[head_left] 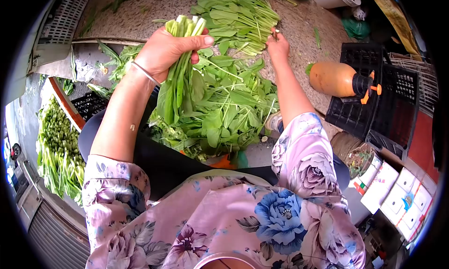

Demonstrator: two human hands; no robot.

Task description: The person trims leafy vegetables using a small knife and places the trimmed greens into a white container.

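The person's left hand (pixel 166 49) held a bunch of leafy greens (pixel 178 84), its fingers clamped round the pale stems, with the stem ends at the top of the view and the leaves trailing below. The right hand (pixel 279 48) was at the stem side of a spread pile of greens (pixel 234 18) on the speckled slab (pixel 299 23); its fingers were curled, but whether they were closed on anything could not be told. Loose leaves (pixel 229 105) lay heaped between the forearms, and an orange bottle (pixel 331 79) lay beside the black crates (pixel 393 100).
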